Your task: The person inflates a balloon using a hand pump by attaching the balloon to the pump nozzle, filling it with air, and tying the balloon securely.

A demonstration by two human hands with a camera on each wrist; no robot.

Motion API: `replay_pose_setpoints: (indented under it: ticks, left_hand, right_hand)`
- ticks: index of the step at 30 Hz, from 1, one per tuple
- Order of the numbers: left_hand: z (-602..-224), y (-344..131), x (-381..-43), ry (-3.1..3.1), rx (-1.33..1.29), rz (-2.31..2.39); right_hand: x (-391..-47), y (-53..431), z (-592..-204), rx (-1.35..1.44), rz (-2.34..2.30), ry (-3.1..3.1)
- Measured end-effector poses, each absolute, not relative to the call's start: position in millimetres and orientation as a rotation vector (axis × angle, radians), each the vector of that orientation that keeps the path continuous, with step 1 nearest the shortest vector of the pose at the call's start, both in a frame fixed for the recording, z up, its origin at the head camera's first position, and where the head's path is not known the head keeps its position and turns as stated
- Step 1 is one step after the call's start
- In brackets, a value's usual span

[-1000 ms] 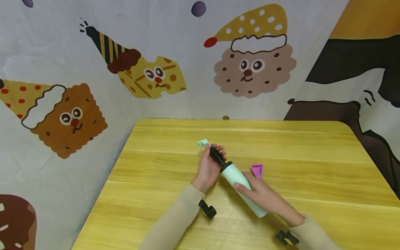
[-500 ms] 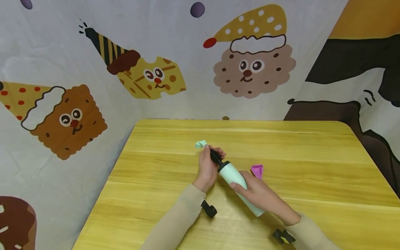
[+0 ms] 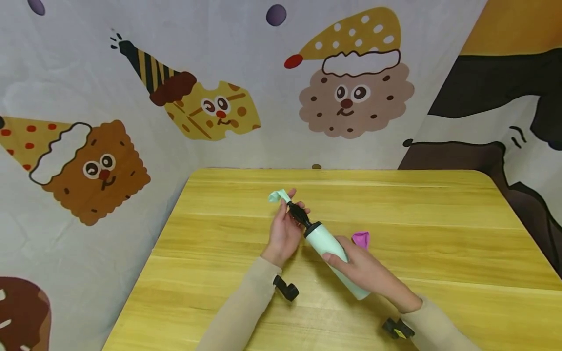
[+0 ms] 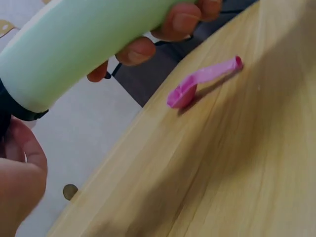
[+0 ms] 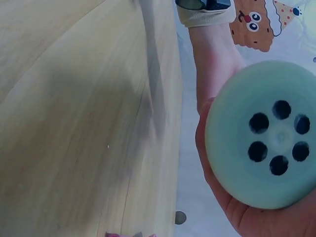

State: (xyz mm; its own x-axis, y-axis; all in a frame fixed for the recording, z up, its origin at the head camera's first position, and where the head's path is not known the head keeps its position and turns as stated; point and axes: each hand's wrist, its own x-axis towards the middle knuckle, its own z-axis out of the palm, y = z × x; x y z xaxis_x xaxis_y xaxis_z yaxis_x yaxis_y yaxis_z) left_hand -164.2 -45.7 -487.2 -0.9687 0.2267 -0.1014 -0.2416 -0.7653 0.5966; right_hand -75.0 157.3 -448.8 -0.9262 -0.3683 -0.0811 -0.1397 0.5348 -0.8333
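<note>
In the head view a mint-green hand balloon pump (image 3: 329,243) is held slanting over the table, its black nozzle (image 3: 299,213) toward the far left. My right hand (image 3: 362,268) grips the pump's body, thumb on top. A limp mint-green balloon (image 3: 279,195) sits at the nozzle's tip, its closed end drooping left. My left hand (image 3: 285,231) is under the nozzle, thumb and fingers pinching the balloon's neck there. The right wrist view shows the pump's round end (image 5: 279,138) with several dark holes. From the left wrist, the pump's body (image 4: 89,49) crosses the upper left.
A flat pink balloon (image 3: 361,239) lies on the wooden table (image 3: 210,273) just beyond my right hand; the left wrist view shows its full length (image 4: 205,79). A cloth printed with cartoon snacks (image 3: 246,156) hangs behind the table.
The pump and green balloon have shifted slightly to the left and away from me. My left hand has moved left with them, and its fingers look more spread. The pink balloon stays put.
</note>
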Motion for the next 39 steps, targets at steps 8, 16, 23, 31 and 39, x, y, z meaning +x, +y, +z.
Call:
replay_pose_setpoints:
  ticks: [8,16,23,31,39]
  left_hand:
    - [-480,-39,-166,0.621,-0.135,2.816]
    - [-476,-39,-168,0.456,0.012,2.827]
    - [-475,-36,-168,0.385,-0.015,2.835]
    - [-468,-22,-166,0.924,-0.217,2.875]
    - [-460,-31,-178,1.363,-0.327,2.925]
  right_hand:
    - [-74,155,-447,-0.424,-1.381,2.474]
    - [-74,155,-442,-0.423,-1.442,2.418]
    - [-73,154,-440,-0.4,-1.449,2.44]
    - [-73,152,-443,-0.36,-1.464,2.416]
    - [-72,151,-446,-0.447,-1.489,2.271]
